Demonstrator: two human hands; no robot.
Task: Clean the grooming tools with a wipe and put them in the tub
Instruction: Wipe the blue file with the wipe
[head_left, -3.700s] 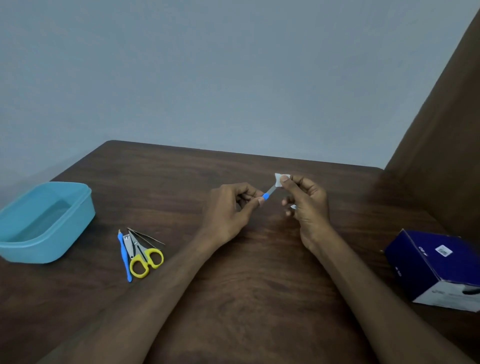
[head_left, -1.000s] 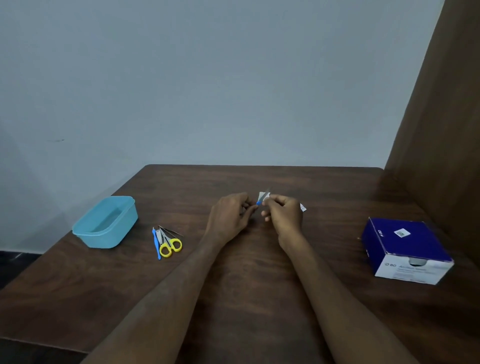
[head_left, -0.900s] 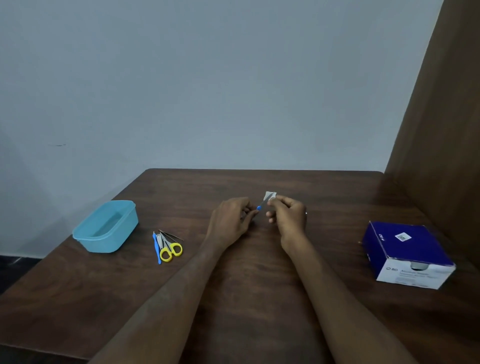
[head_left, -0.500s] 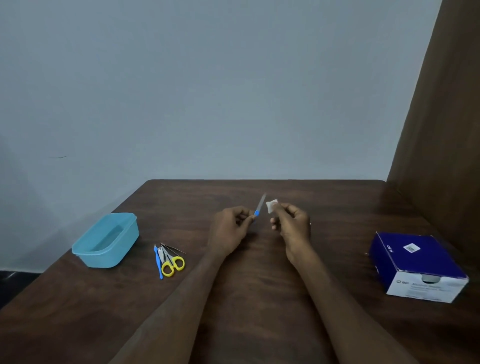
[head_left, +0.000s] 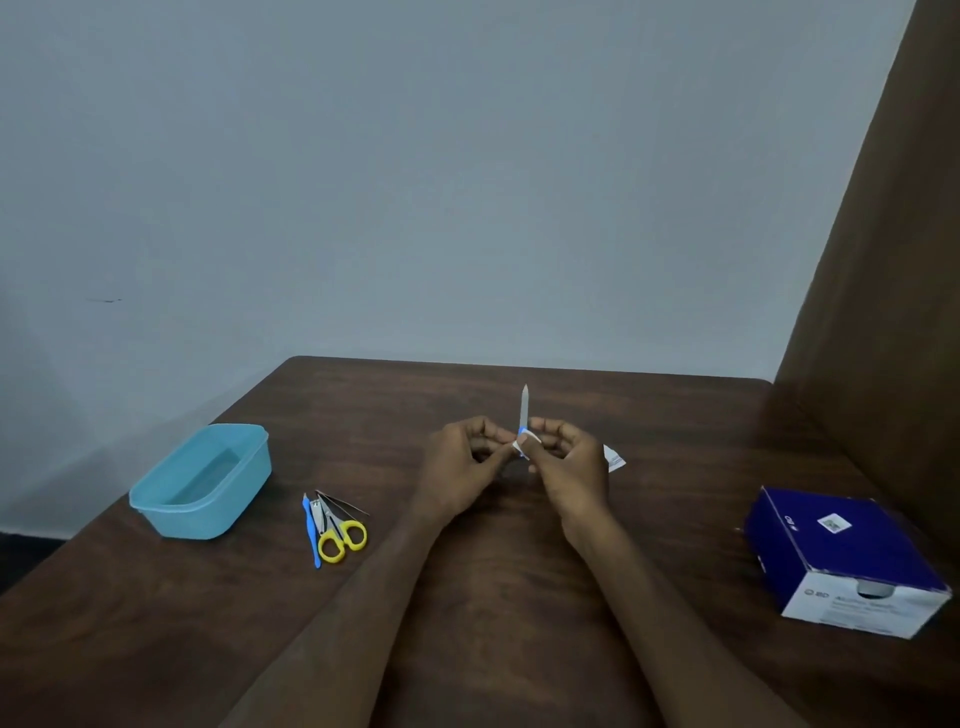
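We see the nail file (head_left: 523, 410) standing nearly upright between our two hands above the middle of the counter (head_left: 519, 597), its metal blade rising clear over the knuckles. The fingers (head_left: 488, 451) of the left hand (head_left: 460, 470) pinch its blue handle from the left, while the right hand (head_left: 569, 467) pinches the white wipe (head_left: 521, 448) around that same handle end. A torn sachet (head_left: 614, 459) peeks out just behind the right hand. The tub (head_left: 202, 480) sits well to the left, and between it and our arms lie the yellow scissors (head_left: 340, 535), the clippers (head_left: 318, 514) and a blue tool (head_left: 310, 535), close together. A blue box (head_left: 841, 556) rests at the right, beside a brown panel (head_left: 883, 286); a pale wall (head_left: 415, 182) rises behind. Half a second ago the file leaned rightward and the wipe was held apart from it; now it is upright with the wipe at the handle.
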